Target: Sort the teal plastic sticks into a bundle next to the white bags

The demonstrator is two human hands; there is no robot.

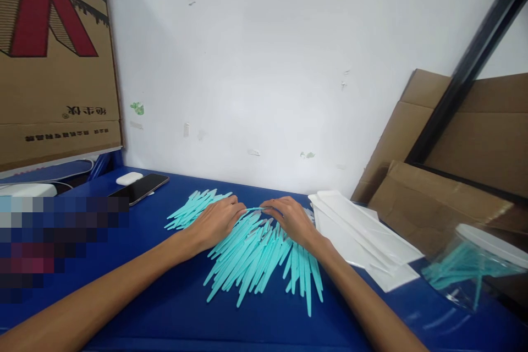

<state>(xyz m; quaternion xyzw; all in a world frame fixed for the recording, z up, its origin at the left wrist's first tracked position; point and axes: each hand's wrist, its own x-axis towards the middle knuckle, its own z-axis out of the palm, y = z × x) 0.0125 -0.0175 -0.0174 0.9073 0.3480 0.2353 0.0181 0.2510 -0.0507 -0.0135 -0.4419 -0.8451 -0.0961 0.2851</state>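
Between my two hands a slim teal stick [254,209] is held level, shaped like an eyebrow razor. My left hand [220,217] is closed on its left end, fingertips pinched together. On the other end, my right hand [291,217] pinches with thumb and fingers. Just below lies a large fanned heap of similar teal sticks [251,256] with greyish tips, on the blue tabletop [165,297]. A smaller pile of teal sticks [193,209] lies to the left of my left hand. More sticks [303,272] lie under my right wrist.
White paper or plastic sleeves [358,225] lie right of my right hand. A clear tub [474,269] holding teal sticks rests at the far right. A phone [142,188] and a white case [129,178] lie back left. Cardboard boxes [58,82] stand at both sides, before a white wall [264,66].
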